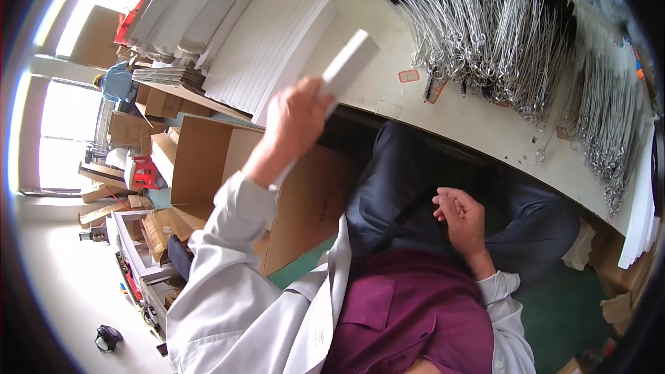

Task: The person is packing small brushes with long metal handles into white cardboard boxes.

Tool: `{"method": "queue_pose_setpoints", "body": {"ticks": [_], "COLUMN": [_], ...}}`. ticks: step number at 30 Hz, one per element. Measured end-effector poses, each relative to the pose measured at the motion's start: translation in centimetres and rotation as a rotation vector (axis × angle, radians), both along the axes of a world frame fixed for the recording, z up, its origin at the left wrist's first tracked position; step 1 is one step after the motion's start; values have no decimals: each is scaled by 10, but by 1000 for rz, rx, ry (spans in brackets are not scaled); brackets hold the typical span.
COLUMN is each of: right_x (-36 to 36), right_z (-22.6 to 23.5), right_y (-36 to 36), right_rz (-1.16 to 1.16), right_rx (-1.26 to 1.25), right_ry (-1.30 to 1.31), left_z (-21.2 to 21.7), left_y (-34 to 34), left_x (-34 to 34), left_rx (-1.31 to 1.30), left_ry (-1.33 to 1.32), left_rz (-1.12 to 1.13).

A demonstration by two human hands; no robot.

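Note:
A long, narrow white box (348,61) is gripped in my left hand (298,121), its far end raised over the near edge of the table. The fingers are wrapped round its lower part and hide some of it. My right hand (463,220) rests above my lap with its fingers loosely bent and slightly apart, and nothing shows in it. Close to the box, on its left, lies a row of similar white boxes (267,52). Across the table to the right is a big heap of thin wire brushes (478,34) with black bristles and looped ends.
Another bunch of wire brushes (609,138) hangs toward the table's right edge, near white boxes (639,232). Small red-and-white labels (409,76) lie on the table (367,90). An open cardboard carton (305,201) stands left of my legs. A person (119,83) is far left.

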State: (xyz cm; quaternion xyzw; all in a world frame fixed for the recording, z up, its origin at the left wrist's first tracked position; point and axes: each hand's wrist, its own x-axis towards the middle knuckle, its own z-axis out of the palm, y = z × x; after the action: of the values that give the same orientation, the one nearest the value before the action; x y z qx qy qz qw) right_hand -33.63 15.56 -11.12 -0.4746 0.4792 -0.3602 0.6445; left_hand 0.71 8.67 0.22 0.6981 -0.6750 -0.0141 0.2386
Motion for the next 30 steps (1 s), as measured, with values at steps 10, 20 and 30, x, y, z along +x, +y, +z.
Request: {"method": "queue_pose_setpoints", "body": {"ticks": [10, 20, 30], "right_x": [-18, -207, -431], "right_z": [0, 49, 71], "right_y": [4, -25, -24], "right_rz": [-89, -880, -657], "right_rx": [2, -780, -383], "right_ry": [39, 853, 2086], "left_z": [-31, 8, -102], "left_y": [-114, -39, -69], "left_x": [104, -26, -73], "left_rx": [-165, -130, -234], "left_ry": [-754, -185, 227], "left_rz": [-67, -242, -186]}}
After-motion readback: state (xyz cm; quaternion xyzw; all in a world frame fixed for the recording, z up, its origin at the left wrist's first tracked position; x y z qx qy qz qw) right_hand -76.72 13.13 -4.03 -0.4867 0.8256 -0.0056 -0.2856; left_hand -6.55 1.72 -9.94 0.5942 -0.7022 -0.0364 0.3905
